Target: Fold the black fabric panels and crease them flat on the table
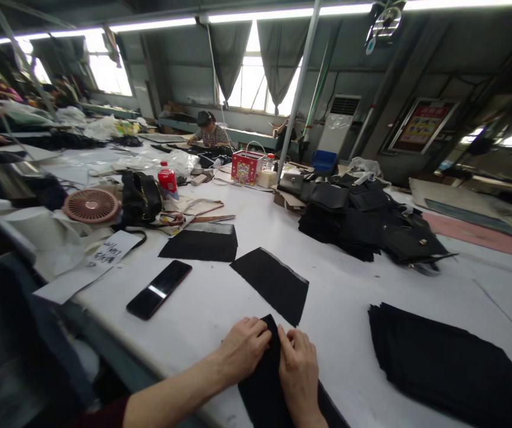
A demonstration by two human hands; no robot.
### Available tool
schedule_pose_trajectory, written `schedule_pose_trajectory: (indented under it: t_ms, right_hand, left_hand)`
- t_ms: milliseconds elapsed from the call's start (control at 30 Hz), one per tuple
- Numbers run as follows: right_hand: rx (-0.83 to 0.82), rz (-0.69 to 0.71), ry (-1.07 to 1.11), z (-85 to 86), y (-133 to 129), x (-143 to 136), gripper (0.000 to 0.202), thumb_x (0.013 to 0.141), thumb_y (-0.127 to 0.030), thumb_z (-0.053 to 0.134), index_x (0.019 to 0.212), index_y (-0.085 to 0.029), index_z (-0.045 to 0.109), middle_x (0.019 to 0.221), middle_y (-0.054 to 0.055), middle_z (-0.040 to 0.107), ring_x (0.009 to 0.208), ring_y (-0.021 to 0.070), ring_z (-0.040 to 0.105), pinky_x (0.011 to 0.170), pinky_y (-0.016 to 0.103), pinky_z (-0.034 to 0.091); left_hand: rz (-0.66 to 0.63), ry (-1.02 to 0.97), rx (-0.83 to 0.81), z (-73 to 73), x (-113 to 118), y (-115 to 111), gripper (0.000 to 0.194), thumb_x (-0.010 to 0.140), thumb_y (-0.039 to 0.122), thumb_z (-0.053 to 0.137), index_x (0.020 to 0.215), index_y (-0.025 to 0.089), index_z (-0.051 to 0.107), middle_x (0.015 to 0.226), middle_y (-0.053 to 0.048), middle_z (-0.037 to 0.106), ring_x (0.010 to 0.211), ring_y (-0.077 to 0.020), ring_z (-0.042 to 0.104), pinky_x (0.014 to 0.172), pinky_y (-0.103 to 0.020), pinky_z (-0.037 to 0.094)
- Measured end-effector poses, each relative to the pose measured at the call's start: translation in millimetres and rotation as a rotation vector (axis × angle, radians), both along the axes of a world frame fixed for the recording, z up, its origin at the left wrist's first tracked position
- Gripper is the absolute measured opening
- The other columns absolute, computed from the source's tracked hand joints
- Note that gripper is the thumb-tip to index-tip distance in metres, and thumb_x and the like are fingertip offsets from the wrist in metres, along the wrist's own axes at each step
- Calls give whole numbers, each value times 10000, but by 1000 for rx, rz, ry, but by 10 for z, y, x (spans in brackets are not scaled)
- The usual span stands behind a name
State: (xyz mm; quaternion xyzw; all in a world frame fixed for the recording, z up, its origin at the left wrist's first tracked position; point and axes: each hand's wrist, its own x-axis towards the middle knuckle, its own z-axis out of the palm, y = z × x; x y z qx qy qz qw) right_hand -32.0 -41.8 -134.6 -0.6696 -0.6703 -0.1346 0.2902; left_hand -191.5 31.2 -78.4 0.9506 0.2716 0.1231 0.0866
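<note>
At the bottom centre of the frame we have both hands on a black fabric piece [268,380] that lies flat on the white counter [220,297], its near end running off the lower edge of the picture. Our left hand [243,349] presses on its left edge with the fingers curled down, and our right hand [299,367] lies flat on it just beside, thumb and fingertips meeting the left hand near the top corner. Neither grip is closed around the cloth; both are pressed down on it, fingers together, with perhaps a light pinch at the upper corner that we cannot make out for sure.

We judge the piece thin, light and limp. It should slide easily on the smooth counter and fold or crease if lifted by one point, so we would take it by an edge or two corners.

Just above it lies a second cut panel [271,284], tilted, and another [200,244] further up left. A thick stack of black pieces [452,362] sits at lower right, a smartphone [158,289] to the left, and finished black bags [367,220] are heaped at upper right.
</note>
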Motion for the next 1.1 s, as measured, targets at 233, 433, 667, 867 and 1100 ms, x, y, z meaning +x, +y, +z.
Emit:
schedule_pose_trajectory:
  t_ms: [233, 433, 667, 867, 1100]
  right_hand:
    - [-42, 43, -68, 93, -15, -52, 437, 903, -62, 431, 1310, -193, 521, 898, 72, 558, 849, 226, 510, 718, 373, 380]
    - [-27, 59, -81, 117, -3, -68, 491, 890, -48, 410, 1334, -231, 508, 898, 77, 564, 846, 239, 517, 709, 389, 375]
    - [-18, 79, -87, 117, 24, -76, 542, 883, -41, 404, 1381, -246, 463, 901, 77, 569, 836, 241, 513, 697, 388, 367]
    - [-7, 82, -103, 104, 33, -78, 536, 875, -39, 409, 1367, -242, 478, 896, 75, 572, 819, 242, 508, 697, 391, 363]
    - [-7, 93, -101, 92, 37, -72, 513, 870, -38, 409, 1335, -234, 501, 903, 80, 573, 830, 248, 507, 693, 393, 355]
  left_hand:
    - [68, -77, -5, -98, 4, -11, 459, 944, 150, 469, 1395, 202, 400, 1137, -85, 588, 1013, -227, 549, 910, -390, 462]
    - [110, -95, -28, -127, 8, 10, 413, 943, 165, 494, 1348, 235, 459, 1159, -69, 579, 1038, -232, 534, 927, -400, 451]
    - [129, -95, -44, -118, -4, 13, 385, 940, 176, 505, 1320, 236, 485, 1168, -64, 580, 1039, -236, 528, 922, -406, 454]
    - [137, -113, -60, -131, -8, 11, 391, 942, 188, 514, 1329, 221, 474, 1203, -66, 577, 1063, -236, 524, 948, -410, 447]
    - [143, -139, -69, -158, -8, 18, 393, 934, 185, 513, 1323, 221, 474, 1205, -77, 577, 1070, -243, 527, 948, -421, 445]
